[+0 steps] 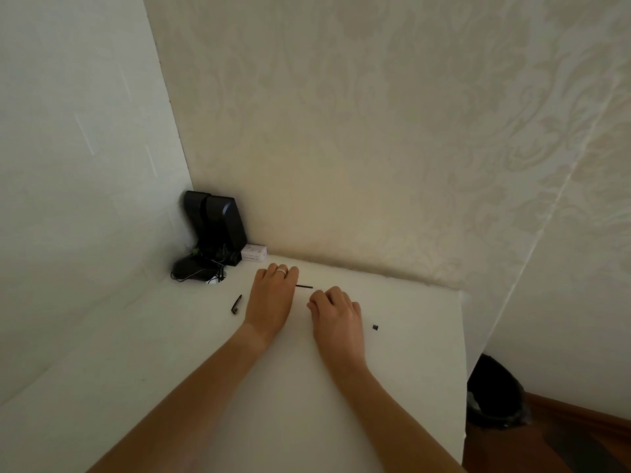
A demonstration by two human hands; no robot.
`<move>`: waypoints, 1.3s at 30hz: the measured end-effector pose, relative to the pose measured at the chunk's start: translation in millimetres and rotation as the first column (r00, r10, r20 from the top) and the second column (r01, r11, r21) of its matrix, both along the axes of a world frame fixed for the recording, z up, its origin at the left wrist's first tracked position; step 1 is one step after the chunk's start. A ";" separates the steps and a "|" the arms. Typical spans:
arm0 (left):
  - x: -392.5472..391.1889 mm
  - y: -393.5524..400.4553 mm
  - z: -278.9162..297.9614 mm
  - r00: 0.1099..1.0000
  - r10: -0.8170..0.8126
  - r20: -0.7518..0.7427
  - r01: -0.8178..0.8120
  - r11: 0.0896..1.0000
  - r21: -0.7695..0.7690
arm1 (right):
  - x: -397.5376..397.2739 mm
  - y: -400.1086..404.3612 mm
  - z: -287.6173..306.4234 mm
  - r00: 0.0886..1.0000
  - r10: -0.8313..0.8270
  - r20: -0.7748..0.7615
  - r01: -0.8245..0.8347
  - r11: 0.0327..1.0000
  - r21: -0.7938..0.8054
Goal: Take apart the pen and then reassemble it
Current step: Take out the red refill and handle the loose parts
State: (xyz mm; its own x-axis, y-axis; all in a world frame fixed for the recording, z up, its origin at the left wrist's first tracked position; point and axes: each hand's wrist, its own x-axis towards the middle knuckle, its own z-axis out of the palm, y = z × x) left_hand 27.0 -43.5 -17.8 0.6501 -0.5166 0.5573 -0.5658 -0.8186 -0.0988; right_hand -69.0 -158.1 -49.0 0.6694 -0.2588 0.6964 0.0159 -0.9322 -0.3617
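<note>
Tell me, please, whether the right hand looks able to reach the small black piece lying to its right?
Probably yes: the small black piece lies alone on bare table beside the right hand, nothing between them.

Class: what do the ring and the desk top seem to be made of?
Ring on the left hand: probably polished metal, pale with a bright glint. Desk top: smooth matte white, likely painted or laminated board; the pictures cannot settle which.
</note>
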 end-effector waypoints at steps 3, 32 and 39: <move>-18.4 15.7 3.6 0.998 0.054 0.015 -0.053 0.998 -0.046 | -2.1 0.5 2.9 0.999 -0.038 0.000 0.038 0.999 0.003; -46.9 68.2 -15.3 0.946 0.280 -0.165 -0.319 0.898 -0.304 | -8.7 -1.0 6.3 0.973 0.230 -0.007 -0.230 0.973 0.017; -42.7 71.8 -12.3 0.977 0.157 -0.147 -0.200 0.914 -0.353 | -7.6 -0.8 5.0 0.975 0.223 -0.017 -0.222 0.975 0.030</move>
